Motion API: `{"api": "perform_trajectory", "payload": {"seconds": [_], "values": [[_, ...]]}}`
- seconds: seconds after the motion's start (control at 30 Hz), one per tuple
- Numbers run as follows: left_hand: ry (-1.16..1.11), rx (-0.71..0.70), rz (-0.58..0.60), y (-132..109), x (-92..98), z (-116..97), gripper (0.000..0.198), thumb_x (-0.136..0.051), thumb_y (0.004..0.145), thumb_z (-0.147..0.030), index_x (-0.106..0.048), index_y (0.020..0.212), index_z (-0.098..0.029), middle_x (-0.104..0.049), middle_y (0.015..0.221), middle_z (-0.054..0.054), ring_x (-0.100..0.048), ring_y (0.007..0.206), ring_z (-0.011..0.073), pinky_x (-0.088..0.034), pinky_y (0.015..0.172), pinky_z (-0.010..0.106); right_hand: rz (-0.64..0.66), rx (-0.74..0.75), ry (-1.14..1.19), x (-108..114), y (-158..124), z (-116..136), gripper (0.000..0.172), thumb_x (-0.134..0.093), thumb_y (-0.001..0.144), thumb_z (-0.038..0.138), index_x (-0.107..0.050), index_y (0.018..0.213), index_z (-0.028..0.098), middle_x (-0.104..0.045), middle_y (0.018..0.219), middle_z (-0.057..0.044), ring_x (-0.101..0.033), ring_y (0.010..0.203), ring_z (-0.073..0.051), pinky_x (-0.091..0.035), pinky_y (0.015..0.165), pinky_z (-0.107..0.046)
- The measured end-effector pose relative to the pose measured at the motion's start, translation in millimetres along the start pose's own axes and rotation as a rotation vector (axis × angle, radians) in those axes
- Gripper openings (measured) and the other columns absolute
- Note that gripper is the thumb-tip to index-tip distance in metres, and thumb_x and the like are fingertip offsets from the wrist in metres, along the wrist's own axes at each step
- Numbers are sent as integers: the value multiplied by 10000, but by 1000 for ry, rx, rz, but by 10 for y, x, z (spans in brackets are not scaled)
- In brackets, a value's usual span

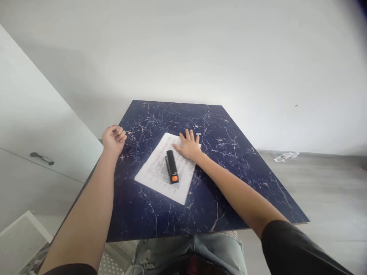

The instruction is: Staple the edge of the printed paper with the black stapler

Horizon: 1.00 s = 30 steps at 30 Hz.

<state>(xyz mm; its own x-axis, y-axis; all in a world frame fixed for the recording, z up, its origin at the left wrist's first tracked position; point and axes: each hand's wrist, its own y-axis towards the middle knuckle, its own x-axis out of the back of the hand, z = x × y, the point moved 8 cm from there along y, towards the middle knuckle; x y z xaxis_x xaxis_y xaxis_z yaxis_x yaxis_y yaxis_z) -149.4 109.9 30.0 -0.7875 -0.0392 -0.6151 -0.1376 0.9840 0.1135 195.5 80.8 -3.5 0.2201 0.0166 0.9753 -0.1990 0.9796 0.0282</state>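
My right hand [189, 146] lies flat with fingers spread on the upper right corner of a white printed sheet [155, 166]. On the same sheet rests a slim black device [171, 163] with a side clip and an orange button at its near end; neither hand touches it. At the table's left edge, my left hand [114, 136] is curled into a fist, with nothing showing in it. Just beyond my right fingertips is a small pale strip [198, 134] on the tabletop.
The dark blue marble-patterned table [172, 114] stands against a white wall. A white cabinet with a dark handle [41, 158] is on the left. A clear plastic item [286, 157] lies on the floor at right. A white-framed panel [24, 240] shows at lower left.
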Motion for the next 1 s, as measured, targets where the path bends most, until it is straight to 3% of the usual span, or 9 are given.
{"api": "perform_trajectory", "payload": {"seconds": [0.13,0.27,0.37,0.5,0.7,0.87,1.0], "values": [[-33,13,3,7,-11,34,262,-617,760,-139,-395,637,-203,-227,525,-78,-212,393,65,-207,374,205,18,24,-68,115,-237,-635,885,-278,1006,802,-301,1692,245,7,1794,-161,55,1639,-425,-46,1263,-713],[-58,3,-26,25,34,46,287,-631,761,-135,-383,637,-209,-241,526,-81,-214,388,65,-208,374,205,86,72,-103,108,-229,-803,893,-229,1014,797,-228,1713,241,7,1793,-150,5,1647,-393,-54,1300,-623],[-65,-19,-57,47,103,32,271,-632,757,-152,-395,640,-211,-226,528,-86,-212,388,65,-202,376,209,103,127,-109,38,-94,-523,951,-214,1010,804,-194,1717,169,5,1781,-195,-5,1648,-385,-35,1307,-594],[-83,-52,-79,41,167,-24,240,-618,761,-167,-412,643,-204,-222,536,-85,-215,400,60,-204,386,207,114,268,-49,-92,148,204,941,-212,994,832,-191,1720,233,25,1785,-165,11,1647,-389,-14,1290,-639],[-97,-86,-117,5,207,-88,263,-603,779,-178,-376,652,-213,-240,536,-77,-221,405,70,-233,394,219,198,411,5,-299,527,1138,1079,-179,958,870,-117,1718,107,74,1766,-208,55,1646,-399,26,1270,-691],[-41,-154,-162,-24,196,-136,279,-603,788,-173,-360,658,-214,-232,542,-79,-212,409,68,-218,400,214,183,386,12,-341,706,1506,1016,-210,976,841,-147,1721,154,44,1777,-196,25,1641,-435,-1,1234,-769],[-34,-167,-184,-42,196,-148,304,-618,800,-191,-349,660,-213,-231,549,-84,-214,413,61,-209,411,216,48,431,59,-196,514,1569,852,-205,1047,730,-186,1718,204,39,1793,-129,59,1645,-408,-3,1232,-778]]}}
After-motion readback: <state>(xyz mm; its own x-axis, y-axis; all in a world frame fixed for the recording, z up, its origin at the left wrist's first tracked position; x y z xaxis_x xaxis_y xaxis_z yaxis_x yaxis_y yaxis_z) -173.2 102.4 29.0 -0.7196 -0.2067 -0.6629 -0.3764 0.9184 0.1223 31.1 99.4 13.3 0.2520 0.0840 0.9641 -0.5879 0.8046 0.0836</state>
